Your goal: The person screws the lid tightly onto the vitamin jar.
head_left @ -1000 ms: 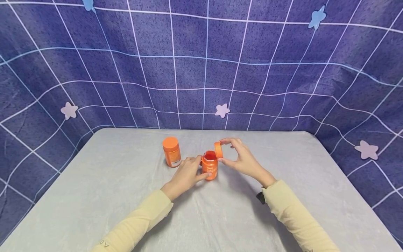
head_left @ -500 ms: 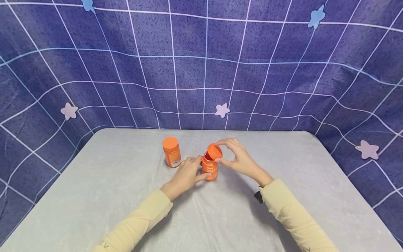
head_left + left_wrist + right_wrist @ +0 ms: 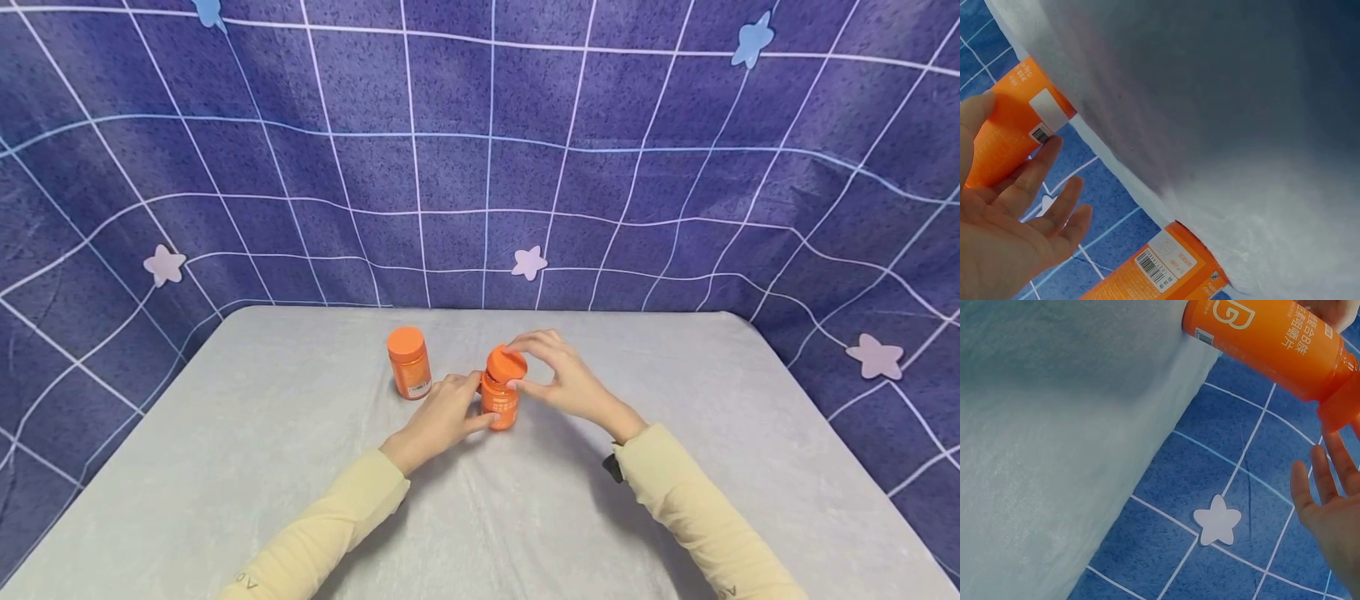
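Note:
An orange bottle (image 3: 501, 407) with white print stands upright on the table. My left hand (image 3: 444, 417) grips its body between thumb and fingers, seen also in the left wrist view around the bottle (image 3: 1013, 119). Over the bottle's mouth sits an orange lid (image 3: 506, 365), tilted, its right side a little higher. My right hand (image 3: 566, 379) pinches that lid at its edge. In the right wrist view the lid (image 3: 1341, 403) meets the bottle neck at a slant, with several fingers of the right hand (image 3: 1338, 506) extended below it.
A second orange bottle (image 3: 410, 367), with its lid on, stands to the left, behind my left hand. A pale grey cloth covers the table (image 3: 480, 517). Behind it hangs a blue gridded curtain (image 3: 450, 175) with star shapes.
The lid has gone from upright beside the bottle's mouth to lying tilted over it, moving left with my right hand. My left hand and the bottle stay in place.

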`<state>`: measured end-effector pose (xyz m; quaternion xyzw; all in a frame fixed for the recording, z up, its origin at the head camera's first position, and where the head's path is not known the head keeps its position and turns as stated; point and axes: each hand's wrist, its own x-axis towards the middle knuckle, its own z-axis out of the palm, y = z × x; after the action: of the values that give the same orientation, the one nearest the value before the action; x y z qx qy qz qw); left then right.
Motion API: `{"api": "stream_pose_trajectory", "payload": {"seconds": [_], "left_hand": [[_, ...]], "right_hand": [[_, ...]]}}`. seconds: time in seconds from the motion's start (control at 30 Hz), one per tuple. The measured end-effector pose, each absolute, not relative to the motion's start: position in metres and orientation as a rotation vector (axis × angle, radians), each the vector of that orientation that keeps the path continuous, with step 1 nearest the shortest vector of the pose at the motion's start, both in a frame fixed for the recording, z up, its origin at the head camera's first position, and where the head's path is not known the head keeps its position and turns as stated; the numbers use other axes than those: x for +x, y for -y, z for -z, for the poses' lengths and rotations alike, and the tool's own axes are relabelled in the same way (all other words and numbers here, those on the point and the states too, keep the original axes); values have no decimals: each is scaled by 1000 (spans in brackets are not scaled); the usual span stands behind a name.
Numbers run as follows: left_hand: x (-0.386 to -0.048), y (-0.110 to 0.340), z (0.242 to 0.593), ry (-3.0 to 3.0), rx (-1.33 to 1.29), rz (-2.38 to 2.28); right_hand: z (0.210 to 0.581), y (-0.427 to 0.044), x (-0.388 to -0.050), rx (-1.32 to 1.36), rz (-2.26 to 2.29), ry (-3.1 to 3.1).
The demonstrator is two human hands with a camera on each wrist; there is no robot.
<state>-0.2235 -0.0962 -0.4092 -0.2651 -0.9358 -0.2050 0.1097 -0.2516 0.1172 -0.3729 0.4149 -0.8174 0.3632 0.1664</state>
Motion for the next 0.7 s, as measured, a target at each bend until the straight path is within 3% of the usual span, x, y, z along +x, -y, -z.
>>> {"api": "stream_pose_trajectory", "payload": {"seconds": [0.7], "left_hand": [[-224, 96, 407, 2771, -779, 584]], "right_hand": [[373, -114, -254, 1256, -982, 2325]]}}
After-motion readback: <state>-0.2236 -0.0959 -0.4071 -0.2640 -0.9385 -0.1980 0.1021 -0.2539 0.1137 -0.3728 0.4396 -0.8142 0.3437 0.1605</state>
